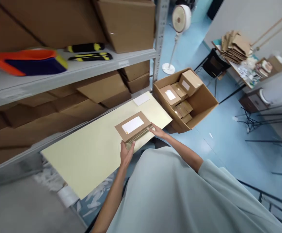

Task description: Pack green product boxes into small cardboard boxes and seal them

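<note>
A small brown cardboard box [144, 118] lies on the cream tabletop [94, 152], turned at a slant. A white label [132, 125] covers much of its top, and shiny clear tape runs along the side facing me. My left hand [126, 152] grips its near left corner, thumb and fingers apart around the edge. At the right end, my right hand [157, 131] closes on the other near corner, fingers partly hidden. Beyond the box, a white rectangular slip [141, 99] lies flat near the far edge.
A large open carton [205, 106] with several taped boxes stands off the table's right end. A metal shelf [121, 61] behind holds cartons, two black-and-yellow utility knives [90, 52] and an orange-and-blue tape dispenser [36, 63]. Farther off stand a fan [179, 19] and a cluttered desk [246, 79].
</note>
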### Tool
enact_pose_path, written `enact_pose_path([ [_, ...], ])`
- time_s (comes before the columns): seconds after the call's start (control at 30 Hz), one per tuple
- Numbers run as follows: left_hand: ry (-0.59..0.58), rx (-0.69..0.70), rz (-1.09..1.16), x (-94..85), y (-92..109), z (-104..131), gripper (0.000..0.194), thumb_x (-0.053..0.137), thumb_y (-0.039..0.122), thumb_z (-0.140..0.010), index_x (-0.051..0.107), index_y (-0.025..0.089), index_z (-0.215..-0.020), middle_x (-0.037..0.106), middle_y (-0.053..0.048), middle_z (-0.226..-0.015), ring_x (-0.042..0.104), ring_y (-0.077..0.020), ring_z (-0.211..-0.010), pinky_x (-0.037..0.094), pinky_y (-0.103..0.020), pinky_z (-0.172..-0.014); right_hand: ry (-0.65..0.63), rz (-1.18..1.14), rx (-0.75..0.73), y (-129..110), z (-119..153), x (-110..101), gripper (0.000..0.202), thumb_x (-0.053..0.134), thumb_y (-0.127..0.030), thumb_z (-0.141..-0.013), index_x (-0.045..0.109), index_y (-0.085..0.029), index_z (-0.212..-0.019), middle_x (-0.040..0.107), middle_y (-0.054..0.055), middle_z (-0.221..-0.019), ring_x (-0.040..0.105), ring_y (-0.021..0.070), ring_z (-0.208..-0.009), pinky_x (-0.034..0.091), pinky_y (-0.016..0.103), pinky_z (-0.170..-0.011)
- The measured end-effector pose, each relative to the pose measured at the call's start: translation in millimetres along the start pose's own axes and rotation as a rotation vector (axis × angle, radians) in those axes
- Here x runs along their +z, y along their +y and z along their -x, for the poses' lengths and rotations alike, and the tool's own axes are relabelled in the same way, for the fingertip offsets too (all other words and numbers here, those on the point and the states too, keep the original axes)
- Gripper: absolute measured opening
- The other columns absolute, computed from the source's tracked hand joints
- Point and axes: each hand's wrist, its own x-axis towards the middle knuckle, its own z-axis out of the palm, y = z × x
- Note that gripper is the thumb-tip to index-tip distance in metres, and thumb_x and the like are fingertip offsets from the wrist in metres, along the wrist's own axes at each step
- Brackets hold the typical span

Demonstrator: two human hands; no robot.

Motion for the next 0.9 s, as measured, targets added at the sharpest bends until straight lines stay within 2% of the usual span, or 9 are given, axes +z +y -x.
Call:
enact_pose_path([
  [0.1,-0.038,0.05,0.089,10.2,10.5,8.2,0.093,0.069,0.068,-0.104,0.039,0.023,-0.179,0.048,-0.018,-0.183,0.04,-0.0334,-0.174,0.031,-0.05,-0.144,0.128,-0.023,-0.122,14.1,33.2,-14.8,0.097,0.074,-0.08,-0.098,0.054,-0.026,-0.176,0.058,0.007,-0.177,0.053,0.03,-0.167,0.036,0.047,-0.143],
  [0.2,-0.111,0.073,0.123,30.5,25.5,20.3,0.101,0.072,0.067,-0.103,0.032,0.02,-0.184,0.043,-0.021,-0.185,0.036,-0.0331,-0.176,0.028,-0.049,-0.145,0.294,-0.085,-0.182,31.2,77.5,-35.3,0.094,0.075,-0.081,-0.097,0.058,-0.03,-0.174,0.063,0.006,-0.173,0.055,0.0305,-0.166,0.04,0.05,-0.141],
  [0.33,-0.208,0.08,0.125,67.8,52.4,44.5,0.102,0.069,0.066,-0.105,0.028,0.018,-0.185,0.041,-0.022,-0.186,0.035,-0.0349,-0.175,0.031,-0.051,-0.143,0.481,-0.197,-0.136,51.2,134.5,-70.7,0.099,0.071,-0.089,-0.095,0.06,-0.027,-0.172,0.058,0.007,-0.177,0.048,0.0321,-0.171,0.035,0.051,-0.145],
  [0.43,-0.28,0.17,0.164,97.4,77.3,61.6,0.097,0.069,0.066,-0.106,0.033,0.023,-0.185,0.041,-0.019,-0.186,0.043,-0.0376,-0.172,0.038,-0.053,-0.141,0.548,-0.287,-0.091,67.1,166.9,-102.6,0.112,0.07,-0.098,-0.089,0.062,-0.023,-0.171,0.054,0.01,-0.179,0.049,0.0343,-0.17,0.035,0.052,-0.145],
  [0.5,-0.318,0.235,0.171,118.8,96.5,69.5,0.094,0.068,0.068,-0.106,0.036,0.025,-0.184,0.044,-0.016,-0.186,0.049,-0.0378,-0.169,0.044,-0.052,-0.138,0.568,-0.332,-0.094,78.6,184.4,-124.6,0.117,0.068,-0.102,-0.086,0.063,-0.022,-0.17,0.053,0.011,-0.18,0.048,0.035,-0.17,0.035,0.053,-0.145],
  [0.6,-0.316,0.281,0.162,156.6,128.0,76.2,0.094,0.069,0.07,-0.104,0.041,0.027,-0.182,0.048,-0.012,-0.184,0.05,-0.037,-0.168,0.046,-0.05,-0.137,0.604,-0.362,-0.126,96.6,207.3,-158.6,0.114,0.068,-0.101,-0.087,0.064,-0.023,-0.169,0.052,0.01,-0.18,0.045,0.0349,-0.172,0.032,0.054,-0.146],
  [0.8,-0.308,0.317,0.098,242.8,187.3,87.2,0.095,0.075,0.071,-0.1,0.049,0.024,-0.178,0.056,-0.015,-0.178,0.053,-0.039,-0.165,0.047,-0.052,-0.136,0.658,-0.381,-0.117,136.3,243.5,-236.9,0.101,0.067,-0.095,-0.094,0.064,-0.028,-0.17,0.049,0.008,-0.183,0.04,0.0333,-0.175,0.031,0.055,-0.147],
  [0.9,-0.325,0.338,0.047,279.5,210.7,98.7,0.096,0.077,0.07,-0.099,0.049,0.025,-0.179,0.058,-0.015,-0.176,0.058,-0.0382,-0.161,0.048,-0.051,-0.135,0.67,-0.387,-0.086,153.7,253.3,-279.5,0.1,0.067,-0.094,-0.095,0.063,-0.029,-0.17,0.047,0.007,-0.184,0.037,0.0328,-0.177,0.029,0.056,-0.147],
])
